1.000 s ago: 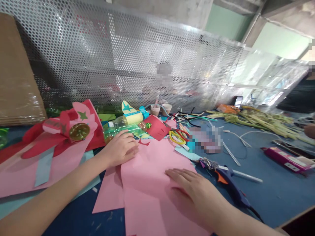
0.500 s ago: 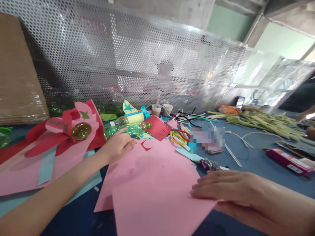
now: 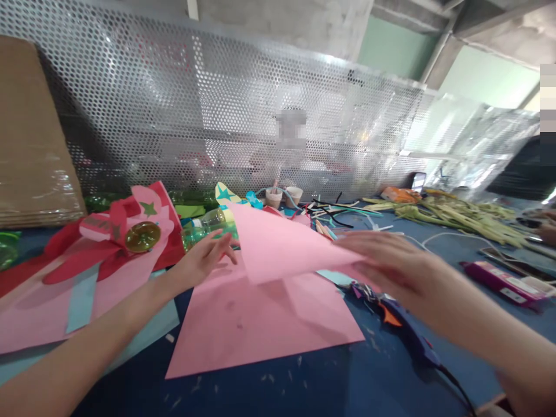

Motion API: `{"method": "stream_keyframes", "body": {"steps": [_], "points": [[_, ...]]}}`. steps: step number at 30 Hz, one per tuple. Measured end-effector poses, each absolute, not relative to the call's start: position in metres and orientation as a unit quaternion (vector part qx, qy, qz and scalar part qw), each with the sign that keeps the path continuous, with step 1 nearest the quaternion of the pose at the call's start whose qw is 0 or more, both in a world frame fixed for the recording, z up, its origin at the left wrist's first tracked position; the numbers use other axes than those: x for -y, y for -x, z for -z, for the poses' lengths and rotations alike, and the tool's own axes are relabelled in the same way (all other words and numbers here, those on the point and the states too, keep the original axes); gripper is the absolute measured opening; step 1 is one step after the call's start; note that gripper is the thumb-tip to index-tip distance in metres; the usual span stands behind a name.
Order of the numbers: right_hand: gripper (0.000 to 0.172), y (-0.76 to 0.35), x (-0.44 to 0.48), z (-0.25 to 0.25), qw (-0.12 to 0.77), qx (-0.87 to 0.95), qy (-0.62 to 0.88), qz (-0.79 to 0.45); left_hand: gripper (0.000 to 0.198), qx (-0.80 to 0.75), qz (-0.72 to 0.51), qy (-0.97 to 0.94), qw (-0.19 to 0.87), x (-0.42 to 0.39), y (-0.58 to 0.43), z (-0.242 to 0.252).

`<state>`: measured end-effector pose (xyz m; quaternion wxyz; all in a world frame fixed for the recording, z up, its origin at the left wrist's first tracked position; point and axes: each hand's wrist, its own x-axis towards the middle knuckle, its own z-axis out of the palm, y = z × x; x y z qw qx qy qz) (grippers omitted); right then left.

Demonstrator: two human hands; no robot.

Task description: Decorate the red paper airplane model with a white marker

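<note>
My right hand [image 3: 391,263] grips the edge of a pink paper sheet [image 3: 291,246], which is lifted and tilted above the table. Beneath it a second pink sheet [image 3: 260,330] lies flat on the blue surface. My left hand [image 3: 208,258] hovers at that lower sheet's far left corner, fingers apart and holding nothing. Just behind it is a green plastic bottle [image 3: 191,237], partly covered by the hand and raised sheet. Under my right forearm rests a dark blue glue gun [image 3: 408,330] with an orange trigger.
At left stands a red and pink paper craft [image 3: 121,231] with a gold round piece. Paper cups [image 3: 273,198], plant stalks [image 3: 460,217] and a purple packet [image 3: 506,282] lie farther off. A perforated sheet [image 3: 243,98] hangs behind; cardboard [image 3: 35,133] leans at far left.
My right hand has moved up and away, raising the top pink sheet off the lower one. My left hand's fingers have come up off the paper. The glue gun has come into sight.
</note>
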<state>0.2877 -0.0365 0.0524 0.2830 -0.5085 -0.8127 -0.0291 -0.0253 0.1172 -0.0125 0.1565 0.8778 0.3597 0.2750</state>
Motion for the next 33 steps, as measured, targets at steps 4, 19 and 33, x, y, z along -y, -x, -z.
{"method": "stream_keyframes", "body": {"steps": [4, 19, 33], "points": [[0.041, -0.276, 0.018, -0.023, 0.149, 0.851, 0.494, -0.102, 0.071, -0.382, -0.291, -0.815, 0.325, -0.110, 0.023, -0.002], [0.058, -0.293, -0.023, -0.007, 0.296, 0.673, 0.575, -0.360, 0.067, -0.405, -0.423, -0.689, 0.427, -0.116, 0.022, -0.006], [0.044, -0.274, -0.022, 0.020, 0.338, 0.560, 0.586, -0.478, 0.041, -0.414, -0.445, -0.794, 0.013, -0.112, 0.013, -0.002]]}}
